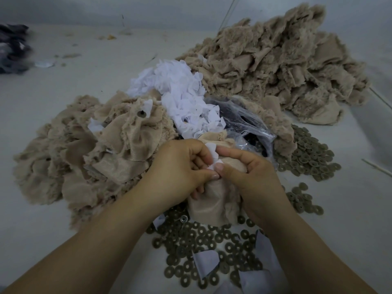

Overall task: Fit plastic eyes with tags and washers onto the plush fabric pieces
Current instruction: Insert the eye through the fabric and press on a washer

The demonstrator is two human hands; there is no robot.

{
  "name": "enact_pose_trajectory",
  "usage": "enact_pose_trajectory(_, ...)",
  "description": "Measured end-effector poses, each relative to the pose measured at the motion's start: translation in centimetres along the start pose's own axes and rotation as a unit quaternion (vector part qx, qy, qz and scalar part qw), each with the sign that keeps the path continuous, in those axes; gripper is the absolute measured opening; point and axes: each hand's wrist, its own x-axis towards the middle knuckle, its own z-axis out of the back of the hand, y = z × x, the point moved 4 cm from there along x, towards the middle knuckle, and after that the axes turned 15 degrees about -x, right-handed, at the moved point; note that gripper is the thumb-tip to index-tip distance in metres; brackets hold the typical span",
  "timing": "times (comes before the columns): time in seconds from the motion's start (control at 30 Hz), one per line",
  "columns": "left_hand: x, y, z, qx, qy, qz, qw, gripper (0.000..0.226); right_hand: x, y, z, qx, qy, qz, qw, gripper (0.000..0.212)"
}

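head view looks down on both hands meeting over a beige plush fabric piece (214,200) that is bunched up between them at the near middle of the pale table (53,230). left hand (180,168) has its fingers curled round the fabric, thumb and forefinger pinching a small white tag (213,154) against it. right hand (252,172) also grips the same piece — its thumb presses down on the tag's lower edge just beside the left thumb, forefinger laid across the top. whether an eye sits under the tag cannot be told; the fingers hide it.

to the left lies a heap of plush pieces (84,149), one of them showing a round dark washer (141,113) with a tag beside it. behind the hands is a pile of loose white tags (182,96), and just right of it a clear plastic bag (244,124) with dark contents, too blurred to name. a bigger mound of beige plush (275,66) fills the far right.

olive-grey washers (203,247) are scattered on the table below the held piece, between the forearms, with a few white tags lying among them — more washers (307,153) spread out to the right of the bag. dark cloth (12,47) sits at the far left edge.
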Motion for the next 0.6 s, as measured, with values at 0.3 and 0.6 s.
enact_pose_trajectory(0.3,-0.6,1.1,0.0,-0.229,-0.034,0.038,0.972,0.015,0.1,-0.1,0.5,-0.013,-0.052,-0.001,0.999,0.027)
enact_pose_trajectory(0.6,-1.1,2.1,-1.2,-0.302,-0.089,0.041,0.948,0.02,0.1,-0.5,0.3,0.01,-0.066,-0.011,0.998,0.025)
